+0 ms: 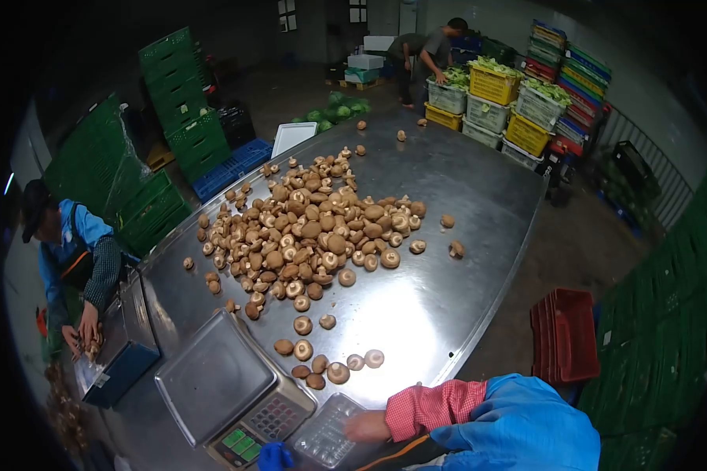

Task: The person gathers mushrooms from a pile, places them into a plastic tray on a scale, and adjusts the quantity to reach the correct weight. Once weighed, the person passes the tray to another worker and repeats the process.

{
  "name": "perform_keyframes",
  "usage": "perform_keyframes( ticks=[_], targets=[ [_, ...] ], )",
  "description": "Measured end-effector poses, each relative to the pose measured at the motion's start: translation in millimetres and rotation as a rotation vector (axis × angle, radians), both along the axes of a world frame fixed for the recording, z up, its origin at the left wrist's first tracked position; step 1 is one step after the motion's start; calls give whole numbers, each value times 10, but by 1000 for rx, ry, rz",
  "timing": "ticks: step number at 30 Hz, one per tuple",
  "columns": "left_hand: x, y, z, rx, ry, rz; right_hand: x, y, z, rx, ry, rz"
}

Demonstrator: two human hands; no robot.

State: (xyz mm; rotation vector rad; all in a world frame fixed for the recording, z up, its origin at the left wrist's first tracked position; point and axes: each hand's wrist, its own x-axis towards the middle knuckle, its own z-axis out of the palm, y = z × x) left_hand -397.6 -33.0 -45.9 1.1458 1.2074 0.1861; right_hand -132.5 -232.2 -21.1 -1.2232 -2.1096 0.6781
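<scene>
My right hand [367, 427], in a red-checked cuff, reaches in from the lower right. It overlaps the edge of a clear plastic tray [327, 434]; its fingers are smeared by motion. To the left of the tray stands a digital scale [216, 377] with a bare metal pan and a lit green display. A small dark-blue item [274, 456] lies at the bottom edge beside the scale. Several loose shiitake mushrooms [338, 372] are just above the tray, below a big heap of shiitake mushrooms [310, 228]. My left hand does not show.
The heap spreads over a steel table [463, 204]. At left, a co-worker's hands [89, 323] hold mushrooms by a second scale [130, 349]. Red crates [564, 337] stand right of the table. Green crates [182, 102] and vegetable-filled crates [491, 85] are stacked behind, near another person [438, 51].
</scene>
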Motion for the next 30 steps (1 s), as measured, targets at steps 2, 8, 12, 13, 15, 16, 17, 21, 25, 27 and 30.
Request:
perform_keyframes(
  ticks=[2,8,12,13,15,16,17,21,25,27,30],
  targets=[
    [-232,-110,-220,540,97,-309,36,30,-16,-60,33,61],
    [-213,-406,24,682,176,-431,-18,13,-135,182,-148,53],
    [-633,-259,-828,1224,579,-826,7,47,101,276,-135,12],
    [-553,-343,-537,973,424,-725,29,59,242,311,-142,-35],
    [-203,-519,51,255,87,-418,59,104,522,377,-135,-110],
    [83,-584,408,-200,-88,-178,59,107,632,374,-128,-131],
    [318,-600,663,-503,-199,-7,50,101,724,365,-114,-141],
    [873,-412,945,-340,-187,-149,102,109,913,-16,-191,-188],
    [1489,-431,1178,-234,-267,-513,778,79,1407,94,-275,-775],
    [1897,-409,1141,-174,-322,-725,1084,-15,1198,-203,69,-805],
    [2621,-183,1070,244,-236,-745,1589,-103,762,-682,825,-727]
  ],
)
